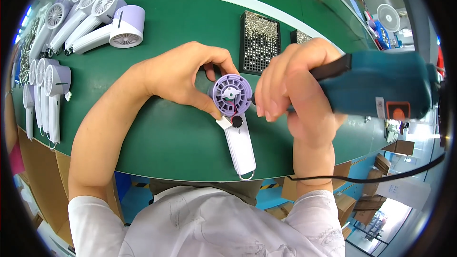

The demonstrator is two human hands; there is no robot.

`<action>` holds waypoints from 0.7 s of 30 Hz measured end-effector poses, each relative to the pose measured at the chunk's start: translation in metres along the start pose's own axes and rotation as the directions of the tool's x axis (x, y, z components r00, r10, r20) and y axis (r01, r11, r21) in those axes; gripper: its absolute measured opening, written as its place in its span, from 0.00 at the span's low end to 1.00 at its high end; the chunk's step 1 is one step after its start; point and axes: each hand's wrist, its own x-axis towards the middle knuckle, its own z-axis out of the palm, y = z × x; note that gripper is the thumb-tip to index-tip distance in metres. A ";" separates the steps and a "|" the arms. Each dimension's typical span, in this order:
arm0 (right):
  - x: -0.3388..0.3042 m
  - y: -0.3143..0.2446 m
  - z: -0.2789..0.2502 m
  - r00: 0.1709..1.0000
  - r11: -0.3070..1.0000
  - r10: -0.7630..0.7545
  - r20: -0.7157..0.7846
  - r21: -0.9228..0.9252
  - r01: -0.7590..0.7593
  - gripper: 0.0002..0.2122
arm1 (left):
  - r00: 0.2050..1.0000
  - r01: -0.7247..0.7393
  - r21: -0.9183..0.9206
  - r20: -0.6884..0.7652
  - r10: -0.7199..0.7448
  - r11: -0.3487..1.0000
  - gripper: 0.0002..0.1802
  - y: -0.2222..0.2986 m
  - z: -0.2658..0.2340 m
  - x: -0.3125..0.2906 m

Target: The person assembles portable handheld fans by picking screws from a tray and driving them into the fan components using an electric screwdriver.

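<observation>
My left hand (190, 78) is curled round the head of a handheld fan (241, 147), thumb and fingers on its purple rim. The fan lies on the green table with its white handle toward me and a metal ring at the handle's end. Its round head is uncovered, showing a white hub, thin wires and a small black round part. Near my left thumb sits a small white piece (223, 123). My right hand (295, 88) is closed round a teal and black electric screwdriver (376, 83), its dark tip close to the right side of the fan's head.
A black screw tray (260, 43) full of small screws stands beyond the fan, a second partly behind my right hand. Several white and purple fans (95, 12) are stacked at the left. A black cord (366, 179) runs at the right. Cardboard boxes (43, 176) stand below the table edge.
</observation>
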 end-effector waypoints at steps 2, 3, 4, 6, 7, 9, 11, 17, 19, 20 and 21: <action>-0.001 0.006 0.001 1.000 0.996 0.005 -0.029 0.093 -0.002 0.10 | 1.000 -0.021 0.023 -0.014 0.021 1.000 0.32 -0.001 -0.001 0.000; 0.000 0.006 0.003 1.000 0.994 0.000 -0.021 0.112 0.002 0.10 | 0.999 -0.044 0.024 -0.025 0.045 0.999 0.32 -0.004 0.000 -0.001; 0.000 0.007 0.005 1.000 0.991 -0.004 -0.015 0.130 0.006 0.10 | 0.999 -0.042 0.031 -0.022 0.042 0.999 0.32 -0.003 0.000 -0.001; 0.002 0.001 0.010 0.998 0.985 0.023 -0.058 0.175 -0.013 0.10 | 1.000 -0.025 -0.023 -0.003 0.025 0.999 0.32 -0.004 -0.002 -0.001; 0.003 -0.001 0.011 0.996 0.983 0.070 -0.061 0.177 -0.058 0.11 | 0.999 -0.029 -0.025 -0.023 0.028 0.999 0.32 -0.004 -0.001 -0.003; 0.011 0.007 0.010 0.992 0.935 -0.104 0.077 0.348 0.071 0.10 | 0.999 -0.039 -0.022 -0.036 0.039 0.999 0.31 -0.003 0.000 -0.005; -0.007 -0.015 0.021 0.944 0.925 0.265 -0.197 0.329 -0.191 0.06 | 0.999 -0.035 -0.021 -0.017 0.035 0.999 0.30 -0.001 0.002 -0.003; 0.003 -0.012 0.009 0.990 0.949 0.089 -0.111 0.311 -0.050 0.09 | 0.998 -0.056 -0.022 -0.006 0.056 0.998 0.30 -0.014 0.006 -0.003; 0.003 -0.036 0.008 0.982 0.963 0.013 -0.190 0.267 0.039 0.13 | 1.000 -0.020 -0.004 0.015 0.020 1.000 0.31 -0.020 0.001 -0.009; 0.003 -0.042 0.001 0.982 0.856 -0.096 -0.161 0.491 0.164 0.17 | 0.999 -0.039 -0.017 0.014 0.039 0.999 0.32 -0.025 -0.003 -0.009; -0.008 -0.063 -0.020 0.970 0.888 -0.210 -0.122 0.390 0.241 0.19 | 0.999 -0.021 -0.031 0.035 0.022 0.999 0.34 -0.014 0.000 0.000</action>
